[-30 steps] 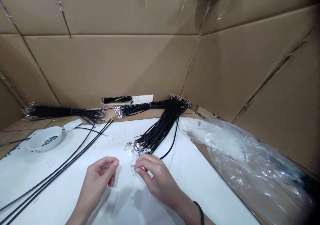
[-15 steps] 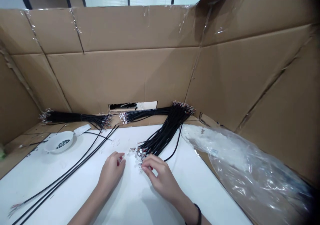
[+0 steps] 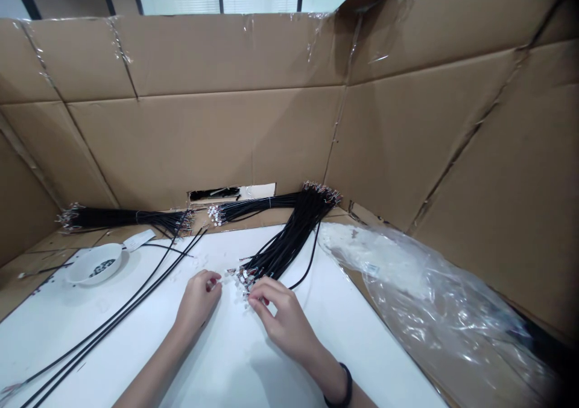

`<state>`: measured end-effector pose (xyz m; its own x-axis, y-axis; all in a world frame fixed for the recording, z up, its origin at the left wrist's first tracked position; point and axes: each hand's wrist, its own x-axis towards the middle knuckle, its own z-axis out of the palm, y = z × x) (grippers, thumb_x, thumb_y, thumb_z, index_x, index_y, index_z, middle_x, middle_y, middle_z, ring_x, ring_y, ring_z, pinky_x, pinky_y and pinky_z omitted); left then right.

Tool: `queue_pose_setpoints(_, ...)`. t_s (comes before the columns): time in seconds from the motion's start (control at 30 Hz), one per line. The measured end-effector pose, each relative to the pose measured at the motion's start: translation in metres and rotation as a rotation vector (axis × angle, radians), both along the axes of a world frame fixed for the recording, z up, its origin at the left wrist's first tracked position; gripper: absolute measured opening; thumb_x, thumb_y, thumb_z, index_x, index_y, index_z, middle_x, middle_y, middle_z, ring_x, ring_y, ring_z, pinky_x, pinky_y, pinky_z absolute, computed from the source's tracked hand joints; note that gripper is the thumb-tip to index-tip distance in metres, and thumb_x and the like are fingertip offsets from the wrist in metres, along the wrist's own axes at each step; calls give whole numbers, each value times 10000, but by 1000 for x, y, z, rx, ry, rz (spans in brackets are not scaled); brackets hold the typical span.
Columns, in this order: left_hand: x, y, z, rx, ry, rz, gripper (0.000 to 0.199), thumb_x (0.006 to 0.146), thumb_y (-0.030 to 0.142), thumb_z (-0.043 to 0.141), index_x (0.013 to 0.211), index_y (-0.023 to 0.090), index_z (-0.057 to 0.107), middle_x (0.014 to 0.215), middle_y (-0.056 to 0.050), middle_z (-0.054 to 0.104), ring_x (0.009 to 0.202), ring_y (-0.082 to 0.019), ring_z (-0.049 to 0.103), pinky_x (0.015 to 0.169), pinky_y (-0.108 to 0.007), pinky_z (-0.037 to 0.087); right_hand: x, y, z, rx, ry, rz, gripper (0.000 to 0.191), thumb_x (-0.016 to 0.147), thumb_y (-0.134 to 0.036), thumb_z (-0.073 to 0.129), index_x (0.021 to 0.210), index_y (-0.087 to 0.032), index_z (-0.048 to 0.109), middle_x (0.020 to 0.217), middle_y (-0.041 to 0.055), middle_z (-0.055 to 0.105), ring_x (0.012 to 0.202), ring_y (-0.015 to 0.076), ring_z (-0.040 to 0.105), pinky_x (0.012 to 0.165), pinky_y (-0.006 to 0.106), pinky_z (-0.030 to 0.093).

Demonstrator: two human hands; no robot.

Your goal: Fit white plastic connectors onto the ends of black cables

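A thick bundle of black cables [image 3: 294, 230] lies on the white board [image 3: 235, 360], its near ends carrying small white connectors [image 3: 244, 275] and short coloured wires. My right hand [image 3: 284, 314] pinches thumb and forefinger together at the near edge of those connectors; whatever is between the fingertips is too small to make out. Just left of the connectors, my left hand [image 3: 199, 299] rests low over the board, with thumb and fingers curled toward each other. Anything in its fingertips is hidden or too small to name.
Tied cable bundles lie along the back, one at left [image 3: 122, 216] and one in the middle [image 3: 257, 206]. Loose black cables [image 3: 122, 308] cross the left side near a white bowl [image 3: 93, 269] of small dark pieces. Clear plastic bags [image 3: 420, 293] lie right. Cardboard walls [image 3: 203, 130] surround the board.
The whole view has shifted, so the scene sits slightly further left. Both hands keep nearly the same place and pose beside the connectors.
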<state>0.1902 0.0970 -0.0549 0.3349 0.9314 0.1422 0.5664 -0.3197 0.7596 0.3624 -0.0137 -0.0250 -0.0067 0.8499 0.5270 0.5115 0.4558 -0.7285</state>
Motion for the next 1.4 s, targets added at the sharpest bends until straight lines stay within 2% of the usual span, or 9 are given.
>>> queue_pose_setpoints(0.1, -6, -13, 9, -151, -116, 13, 210, 681, 293, 559, 790, 119, 601, 714, -65, 612, 634, -184, 558, 617, -287, 429, -1, -3, 2, 1, 28, 2, 125, 866, -139, 484, 764, -137, 555, 827, 52, 586, 810, 136, 542, 749, 264, 411)
queue_pose_setpoints(0.17, -9, -24, 16, -278, -213, -25, 226, 657, 322, 596, 754, 123, 549, 659, -51, 600, 604, -168, 569, 569, -260, 436, -3, -5, 4, 0, 51, 3, 124, 864, -144, 489, 757, -138, 552, 819, 49, 586, 804, 135, 541, 746, 263, 406)
queue_pose_setpoints(0.3, -13, -46, 27, -432, -372, -122, 279, 655, 336, 663, 760, 126, 511, 675, -42, 612, 633, -142, 587, 621, -248, 474, -9, -8, 7, 4, 43, -10, 113, 860, -145, 498, 760, -147, 549, 805, 34, 586, 781, 135, 531, 729, 270, 378)
queue_pose_setpoints(0.4, -14, -59, 33, -492, -519, -122, 304, 661, 321, 719, 832, 123, 564, 682, -43, 633, 631, -141, 599, 618, -238, 484, -11, -10, 7, 12, -10, -34, 113, 865, -125, 487, 771, -152, 542, 810, 26, 584, 789, 136, 518, 737, 279, 353)
queue_pose_setpoints(0.53, -17, -70, 33, -545, -609, -74, 286, 598, 321, 782, 733, 102, 658, 639, -71, 644, 576, -154, 598, 588, -249, 504, -13, -13, 5, 53, -81, -44, 109, 871, -102, 465, 793, -150, 524, 822, 19, 573, 800, 132, 496, 751, 289, 329)
queue_pose_setpoints(0.73, -21, -76, 24, -666, -722, -101, 219, 570, 272, 808, 713, 138, 712, 613, -76, 656, 561, -152, 603, 560, -227, 512, -16, -19, 8, 73, -144, -7, 122, 869, -70, 434, 805, -148, 503, 825, 15, 558, 776, 127, 461, 716, 290, 312)
queue_pose_setpoints(0.93, -18, -80, 28, -621, -750, -125, 165, 606, 255, 789, 713, 151, 718, 658, -75, 666, 579, -147, 612, 553, -207, 515, -19, -24, 10, 131, -235, -17, 101, 868, -71, 437, 834, -146, 495, 827, 32, 551, 757, 138, 443, 682, 297, 301)
queue_pose_setpoints(1.23, -18, -78, 24, -552, -678, -40, 178, 596, 266, 788, 728, 158, 737, 667, -74, 670, 567, -153, 613, 539, -216, 531, -21, -26, 13, 179, -282, -27, 127, 847, -46, 434, 821, -145, 510, 784, 40, 547, 723, 144, 443, 666, 299, 308)
queue_pose_setpoints(1.4, -15, -82, 33, -465, -612, -55, 131, 588, 242, 767, 667, 141, 740, 605, -93, 661, 540, -178, 626, 519, -215, 535, -22, -27, 11, 202, -275, -34, 134, 859, -54, 421, 816, -134, 520, 776, 48, 543, 715, 147, 435, 655, 301, 291)
